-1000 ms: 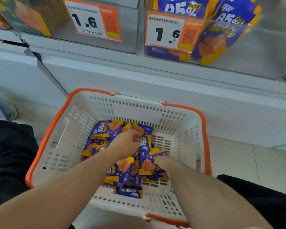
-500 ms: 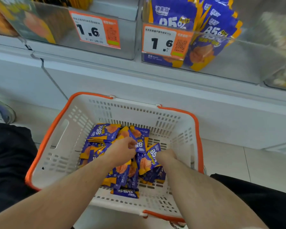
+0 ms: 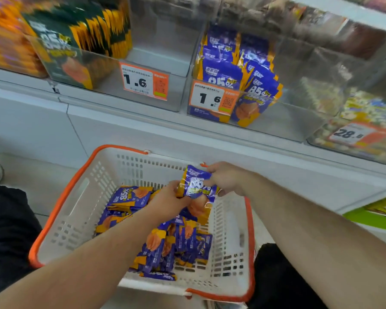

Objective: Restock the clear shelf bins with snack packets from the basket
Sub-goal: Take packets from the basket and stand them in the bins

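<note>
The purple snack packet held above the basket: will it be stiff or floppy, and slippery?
Probably floppy: the purple snack packet creases where both hands pinch it. Its glossy film shows glare, so perhaps slippery. Likely light, since fingertips alone lift it.

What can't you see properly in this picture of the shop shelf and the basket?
- Head view: the bottom of the white plastic basket with orange rim is hidden by purple and orange snack packets and both forearms.
- The left hand has its fingers tucked behind the held purple snack packet.
- The small print on the orange and white price label is too small.
- The bins at the far right are motion-blurred.
</note>
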{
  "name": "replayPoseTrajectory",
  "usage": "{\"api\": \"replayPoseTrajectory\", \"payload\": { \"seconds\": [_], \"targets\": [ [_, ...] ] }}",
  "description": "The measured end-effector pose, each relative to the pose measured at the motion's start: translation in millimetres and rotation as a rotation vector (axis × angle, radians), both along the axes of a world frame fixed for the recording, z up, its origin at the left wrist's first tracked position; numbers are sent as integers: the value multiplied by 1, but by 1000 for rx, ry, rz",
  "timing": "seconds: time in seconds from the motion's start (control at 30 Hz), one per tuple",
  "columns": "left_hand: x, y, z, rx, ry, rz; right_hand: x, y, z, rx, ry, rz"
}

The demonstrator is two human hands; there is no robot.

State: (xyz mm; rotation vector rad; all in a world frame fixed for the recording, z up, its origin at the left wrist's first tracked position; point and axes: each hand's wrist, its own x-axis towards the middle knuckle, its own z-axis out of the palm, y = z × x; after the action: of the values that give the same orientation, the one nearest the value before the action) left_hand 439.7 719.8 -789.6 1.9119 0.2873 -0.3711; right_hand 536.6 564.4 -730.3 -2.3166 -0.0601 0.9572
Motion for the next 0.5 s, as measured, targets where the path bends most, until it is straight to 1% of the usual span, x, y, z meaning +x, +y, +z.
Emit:
{"api": "replayPoseTrajectory", "payload": {
  "seconds": [0.07, 0.13, 0.23, 0.33, 0.43, 0.5],
  "targets": [
    [5, -1, 14, -83, -82, 40, 3, -4, 26, 52, -59, -14],
    [10, -3, 32, -154, -150, 63, 6, -10, 48, 105, -155, -74],
    [20, -8, 53, -218, -187, 96, 9, -20, 70, 221, -221, -183],
    [31, -16, 71, -216, -216, 109, 9, -25, 85, 261, -327, -214],
    [48, -25, 94, -241, -284, 103, 17, -28, 98, 278, -504, -268],
    [65, -30, 113, -257, -346, 116, 25, -30, 111, 370, -561, -322]
  ]
}}
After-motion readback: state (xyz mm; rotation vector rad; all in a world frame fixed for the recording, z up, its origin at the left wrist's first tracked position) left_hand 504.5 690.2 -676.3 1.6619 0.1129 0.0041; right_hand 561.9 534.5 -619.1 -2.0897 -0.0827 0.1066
